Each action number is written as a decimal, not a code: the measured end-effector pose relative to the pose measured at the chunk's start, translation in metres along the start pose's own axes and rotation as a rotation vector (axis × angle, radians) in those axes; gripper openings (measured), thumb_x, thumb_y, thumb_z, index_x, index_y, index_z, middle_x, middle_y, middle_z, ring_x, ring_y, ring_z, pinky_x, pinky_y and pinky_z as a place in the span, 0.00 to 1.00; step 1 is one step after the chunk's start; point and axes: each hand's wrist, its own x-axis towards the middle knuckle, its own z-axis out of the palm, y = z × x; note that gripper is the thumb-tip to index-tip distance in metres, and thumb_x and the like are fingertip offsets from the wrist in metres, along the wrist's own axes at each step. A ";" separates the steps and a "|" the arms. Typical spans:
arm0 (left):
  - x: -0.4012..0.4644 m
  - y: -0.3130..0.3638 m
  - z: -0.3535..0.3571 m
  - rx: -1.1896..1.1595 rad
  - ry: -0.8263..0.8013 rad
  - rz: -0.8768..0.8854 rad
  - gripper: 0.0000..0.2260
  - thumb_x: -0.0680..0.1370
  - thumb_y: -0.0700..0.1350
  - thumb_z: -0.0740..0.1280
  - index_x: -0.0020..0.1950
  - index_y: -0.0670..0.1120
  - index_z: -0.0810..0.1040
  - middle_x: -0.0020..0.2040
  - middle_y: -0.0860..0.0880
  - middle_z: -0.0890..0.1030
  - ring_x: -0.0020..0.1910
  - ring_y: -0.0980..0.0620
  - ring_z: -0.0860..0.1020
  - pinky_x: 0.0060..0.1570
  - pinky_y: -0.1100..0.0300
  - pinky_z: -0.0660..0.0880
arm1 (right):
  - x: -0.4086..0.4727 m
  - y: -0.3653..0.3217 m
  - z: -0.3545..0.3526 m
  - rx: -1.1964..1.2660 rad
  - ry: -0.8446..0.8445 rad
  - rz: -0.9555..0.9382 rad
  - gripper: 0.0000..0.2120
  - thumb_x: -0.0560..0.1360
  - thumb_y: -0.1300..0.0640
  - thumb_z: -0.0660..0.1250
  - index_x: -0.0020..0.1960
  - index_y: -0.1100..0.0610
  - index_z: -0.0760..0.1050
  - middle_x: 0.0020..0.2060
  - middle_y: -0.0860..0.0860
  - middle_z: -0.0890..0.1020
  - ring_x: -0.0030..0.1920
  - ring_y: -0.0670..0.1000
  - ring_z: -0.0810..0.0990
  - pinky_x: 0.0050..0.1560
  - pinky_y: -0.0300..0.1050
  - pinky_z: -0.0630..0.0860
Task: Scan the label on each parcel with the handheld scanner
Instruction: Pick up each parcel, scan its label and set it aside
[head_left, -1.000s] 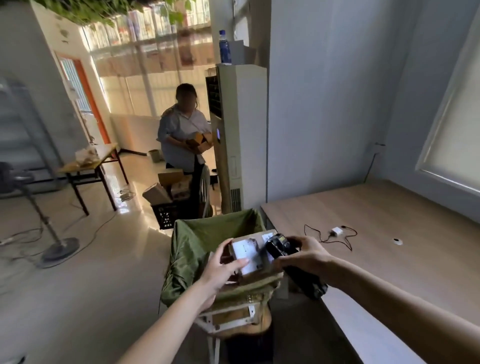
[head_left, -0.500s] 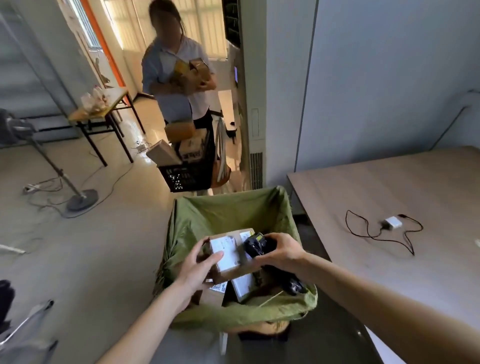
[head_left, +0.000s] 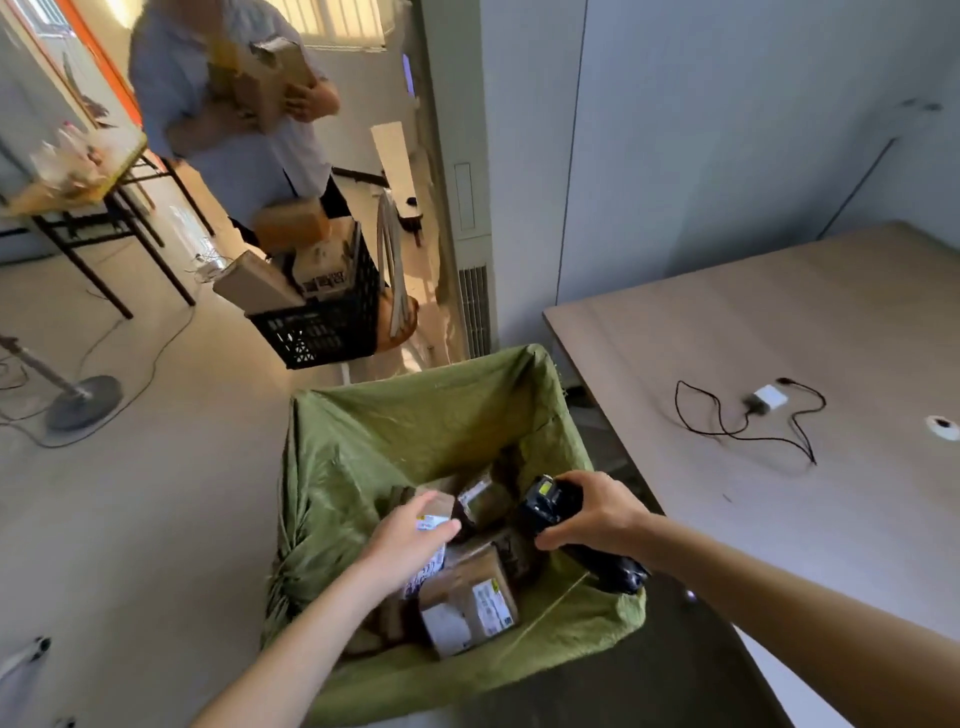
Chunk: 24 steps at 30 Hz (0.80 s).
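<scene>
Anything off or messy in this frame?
Nothing damaged or spilled. The parcels lie jumbled at angles in the green bag, labels facing different ways. A charger with its cable sprawls loose on the table. The right hand grips the scanner.

Single head-worn view, looking steeply down, close over green-lined bin (head_left: 415, 441), wide-angle
</scene>
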 end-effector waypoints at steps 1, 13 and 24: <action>0.003 0.010 -0.006 0.001 0.013 0.045 0.26 0.77 0.54 0.71 0.75 0.51 0.71 0.70 0.47 0.75 0.68 0.48 0.74 0.68 0.54 0.69 | -0.005 0.000 -0.004 0.007 0.014 0.006 0.38 0.63 0.45 0.84 0.69 0.48 0.75 0.52 0.47 0.83 0.50 0.47 0.83 0.51 0.43 0.83; -0.041 0.148 -0.001 0.044 -0.147 0.588 0.22 0.74 0.64 0.70 0.67 0.60 0.76 0.68 0.55 0.75 0.64 0.54 0.74 0.60 0.57 0.71 | -0.160 0.003 -0.072 0.118 0.486 0.070 0.37 0.62 0.42 0.83 0.69 0.45 0.77 0.48 0.43 0.83 0.44 0.41 0.82 0.41 0.33 0.77; -0.227 0.284 0.168 0.145 -0.514 0.989 0.26 0.74 0.63 0.72 0.69 0.55 0.75 0.65 0.52 0.77 0.62 0.53 0.75 0.63 0.53 0.73 | -0.471 0.109 -0.074 0.222 0.945 0.563 0.24 0.62 0.42 0.82 0.54 0.46 0.81 0.45 0.44 0.85 0.47 0.47 0.83 0.49 0.44 0.79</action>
